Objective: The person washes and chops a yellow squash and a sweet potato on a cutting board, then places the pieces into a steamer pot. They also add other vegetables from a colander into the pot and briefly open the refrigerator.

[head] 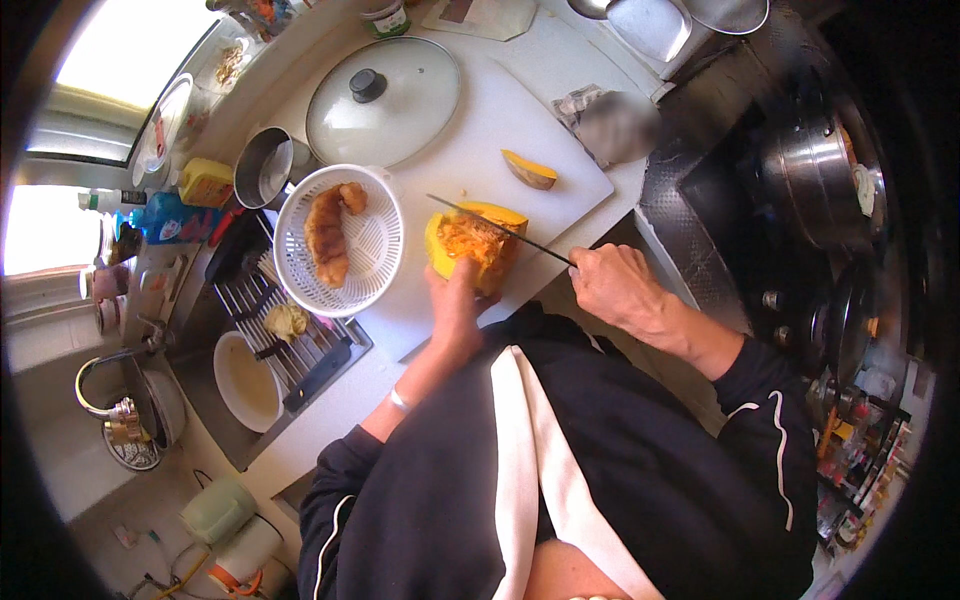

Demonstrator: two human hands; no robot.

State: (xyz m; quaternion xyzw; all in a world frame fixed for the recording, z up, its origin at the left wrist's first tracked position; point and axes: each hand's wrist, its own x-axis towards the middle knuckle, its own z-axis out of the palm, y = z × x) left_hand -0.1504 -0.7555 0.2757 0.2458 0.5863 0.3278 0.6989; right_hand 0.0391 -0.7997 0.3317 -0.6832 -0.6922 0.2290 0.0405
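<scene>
My left hand (454, 304) grips a cut piece of pumpkin (511, 264) near the front of a white cutting board (544, 112). Its orange, stringy inside faces up, with the thumb over the near side. In my right hand (621, 286) is the handle of a kitchen knife (517, 235). The dark, narrow blade slants across the top of the pumpkin; whether it has entered the flesh is not clear. Farther back on the board lies a small pumpkin wedge (531, 172). Left of my left hand stands a white plastic colander (291, 291) holding a brown, knobbly food piece (328, 236).
A glass lid (409, 101) overlaps the board's far left. Behind the colander is a small saucepan (250, 176). The sink at left has a metal rack (300, 356) and a white bowl (255, 420). To the right, a large steel pot (802, 180) stands on the stove.
</scene>
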